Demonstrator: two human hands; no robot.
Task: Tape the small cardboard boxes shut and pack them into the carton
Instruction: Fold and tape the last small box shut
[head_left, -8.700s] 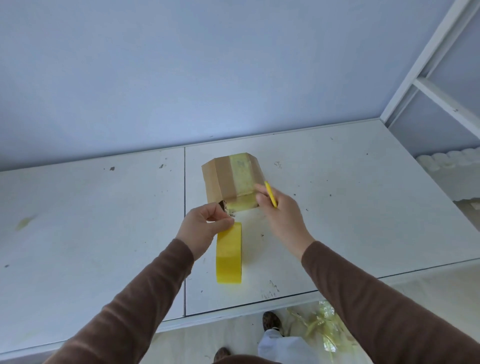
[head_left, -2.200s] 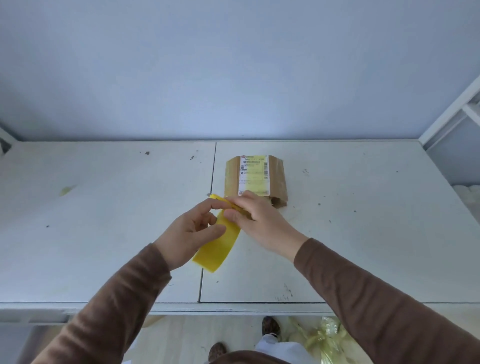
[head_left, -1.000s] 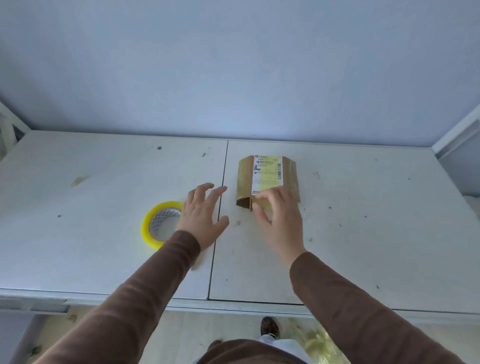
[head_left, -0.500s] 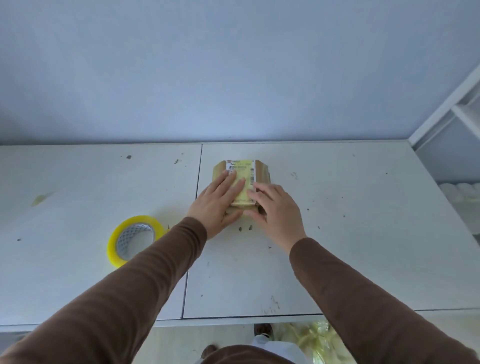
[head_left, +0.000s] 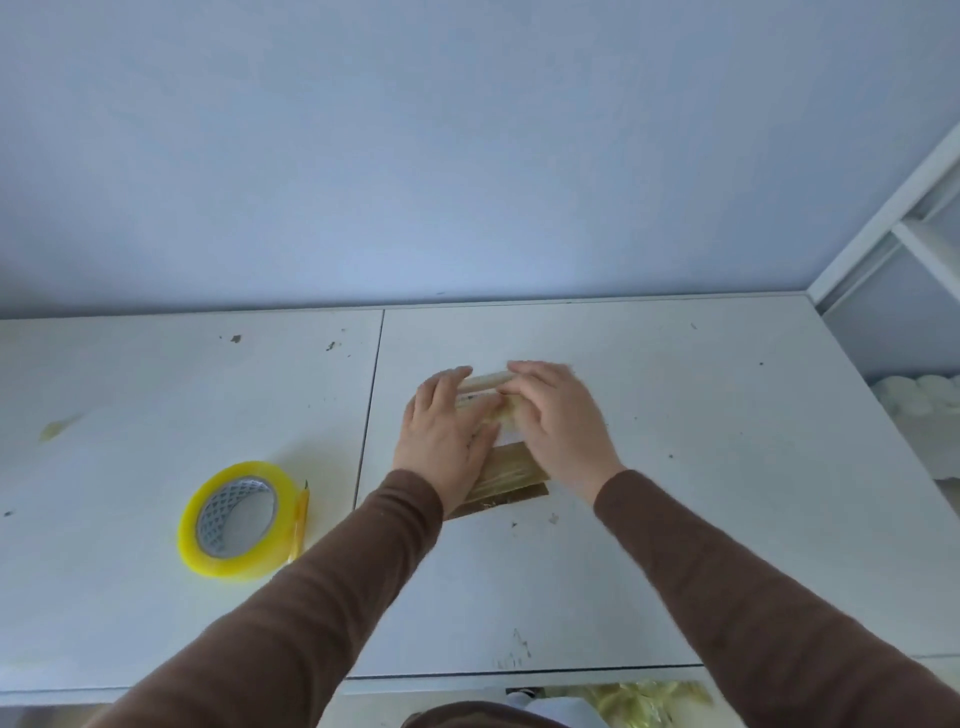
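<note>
Both hands are flat on the small cardboard box (head_left: 511, 475), which sits on the white bench (head_left: 675, 467). Left hand (head_left: 444, 434) and right hand (head_left: 561, 421) lie side by side with fingers straight, pressing down on top, not gripping it. Yellow tape roll (head_left: 236, 519) is lying well off to the left of the left hand, nothing touching it.

Small brown cardboard box (head_left: 511, 470), yellowish tape over top w/ white label, lies on white table right of the seam, mostly covered by 2 hands. Yellow tape roll (head_left: 236, 519) lies flat, well left of box.
</note>
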